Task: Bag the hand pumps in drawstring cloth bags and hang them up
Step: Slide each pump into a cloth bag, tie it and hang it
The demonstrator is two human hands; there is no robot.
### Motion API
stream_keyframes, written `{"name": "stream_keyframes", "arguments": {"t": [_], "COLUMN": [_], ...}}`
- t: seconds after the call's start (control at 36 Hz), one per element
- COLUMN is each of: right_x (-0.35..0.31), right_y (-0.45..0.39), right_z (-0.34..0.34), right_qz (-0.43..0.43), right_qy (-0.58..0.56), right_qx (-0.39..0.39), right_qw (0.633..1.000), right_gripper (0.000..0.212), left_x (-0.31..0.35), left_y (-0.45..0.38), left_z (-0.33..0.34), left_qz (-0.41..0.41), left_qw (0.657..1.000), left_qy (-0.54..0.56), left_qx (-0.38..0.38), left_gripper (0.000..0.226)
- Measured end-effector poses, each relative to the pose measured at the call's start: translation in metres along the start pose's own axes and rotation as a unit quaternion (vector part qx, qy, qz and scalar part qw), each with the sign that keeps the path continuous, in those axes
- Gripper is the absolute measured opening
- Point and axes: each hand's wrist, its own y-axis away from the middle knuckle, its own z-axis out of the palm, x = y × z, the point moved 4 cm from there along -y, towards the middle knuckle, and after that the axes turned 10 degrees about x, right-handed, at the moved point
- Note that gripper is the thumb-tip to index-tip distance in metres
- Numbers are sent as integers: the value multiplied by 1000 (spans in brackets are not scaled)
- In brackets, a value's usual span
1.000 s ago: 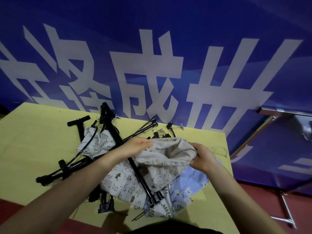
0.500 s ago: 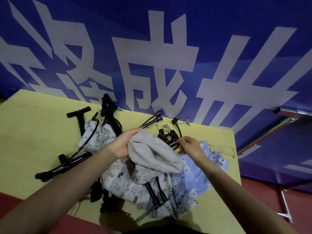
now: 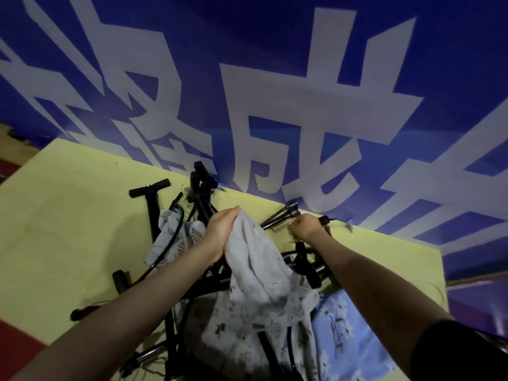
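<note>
Gripping the grey cloth bag [image 3: 255, 259] bunched in curled fingers, the left hand [image 3: 222, 232] lifts it; the right hand [image 3: 306, 228], fingers curled, contents unclear, reaches the hand pump [image 3: 280, 214] lying just left, its shaft pointing up-right.

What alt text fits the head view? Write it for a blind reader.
A person's left hand grips a grey cloth bag above tangled black hand pumps on a yellow table. The right hand, fingers curled, reaches toward the pumps.
</note>
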Motion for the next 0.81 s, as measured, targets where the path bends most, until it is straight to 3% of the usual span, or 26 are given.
{"name": "stream_keyframes", "arguments": {"t": [0.19,0.56,0.81], "right_x": [12,8,-2], "right_y": [-15,-28,-23], "right_z": [17,30,27], "right_qz": [41,46,-4], "right_qy": [59,82,142], "right_qx": [18,32,-27], "right_qw": [997,995,990], "right_gripper": [32,21,22], "left_x": [-2,-10,-10], "left_y": [-16,-30,-20], "left_z": [-1,8,12], "left_qz": [19,9,13], "left_qw": [1000,999,999], "left_qy": [-4,-32,-30], "left_qx": [-18,-2,-15], "left_gripper": [20,23,25]}}
